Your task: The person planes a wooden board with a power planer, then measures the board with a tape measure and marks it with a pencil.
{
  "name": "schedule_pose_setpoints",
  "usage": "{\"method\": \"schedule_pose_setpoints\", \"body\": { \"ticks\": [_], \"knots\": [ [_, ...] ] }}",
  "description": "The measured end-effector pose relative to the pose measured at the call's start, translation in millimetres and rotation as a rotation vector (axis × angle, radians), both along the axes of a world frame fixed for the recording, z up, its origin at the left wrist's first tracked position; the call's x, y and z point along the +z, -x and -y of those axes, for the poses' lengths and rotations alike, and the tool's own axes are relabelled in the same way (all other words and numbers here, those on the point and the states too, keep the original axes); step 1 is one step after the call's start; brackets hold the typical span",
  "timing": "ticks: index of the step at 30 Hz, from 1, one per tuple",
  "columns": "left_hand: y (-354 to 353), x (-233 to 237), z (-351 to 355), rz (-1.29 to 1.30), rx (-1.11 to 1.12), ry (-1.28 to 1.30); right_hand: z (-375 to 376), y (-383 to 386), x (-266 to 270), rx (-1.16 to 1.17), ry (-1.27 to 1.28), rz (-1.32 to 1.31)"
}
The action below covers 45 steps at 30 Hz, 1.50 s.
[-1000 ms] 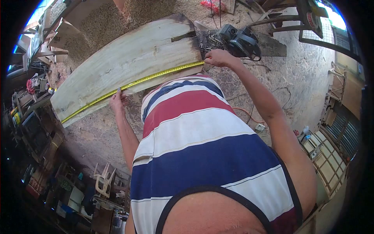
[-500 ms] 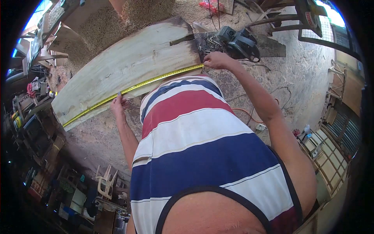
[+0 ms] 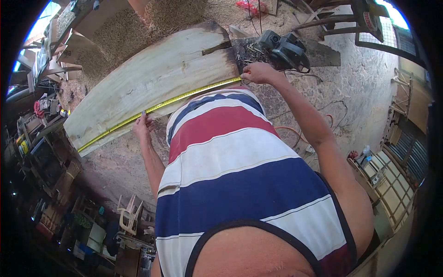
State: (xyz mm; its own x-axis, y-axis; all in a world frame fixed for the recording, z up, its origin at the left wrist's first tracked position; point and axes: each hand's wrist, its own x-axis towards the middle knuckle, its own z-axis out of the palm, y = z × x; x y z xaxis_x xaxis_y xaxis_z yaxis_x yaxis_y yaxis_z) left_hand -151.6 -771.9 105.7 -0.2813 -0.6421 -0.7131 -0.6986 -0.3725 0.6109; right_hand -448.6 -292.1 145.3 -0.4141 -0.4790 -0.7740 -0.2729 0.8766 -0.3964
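Observation:
A large pale wooden slab point(image 3: 138, 85) with a curved far edge and a dark, charred-looking right end lies in front of me. A yellow tape measure point(image 3: 184, 96) is stretched along its near straight edge, from the left tip to the right end. My right hand point(image 3: 259, 74) is closed on the tape's right end, at the slab's corner. My left hand point(image 3: 144, 125) is at the near edge, its fingers curled and one fingertip on the tape, about a third of the way along from the left. Its other fingers are partly hidden.
A dark power tool point(image 3: 284, 48) stands just beyond my right hand, on a dark board point(image 3: 318, 54). Wood shavings point(image 3: 175, 16) are heaped behind the slab. An orange cord point(image 3: 288, 129) lies on the floor to the right. A pale plastic chair point(image 3: 129, 214) stands at lower left.
The view has shifted slightly, so the slab sits a little further right and lower in the picture. Both hands keep their places on the tape.

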Motion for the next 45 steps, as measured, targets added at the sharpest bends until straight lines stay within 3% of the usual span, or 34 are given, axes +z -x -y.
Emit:
{"method": "schedule_pose_setpoints", "body": {
  "ticks": [14, 22, 45],
  "knots": [
    [6, 13, 6, 0.022, -0.01, -0.054, 1, 6, -6, 0.069, 0.065, -0.12],
    [9, -32, 82, -0.288, 0.306, -0.173, 18, 39, -5, 0.081, 0.115, -0.182],
    [42, -31, 90, -0.212, 0.145, -0.079, 18, 56, -9, -0.029, 0.121, -0.225]
  ]
}}
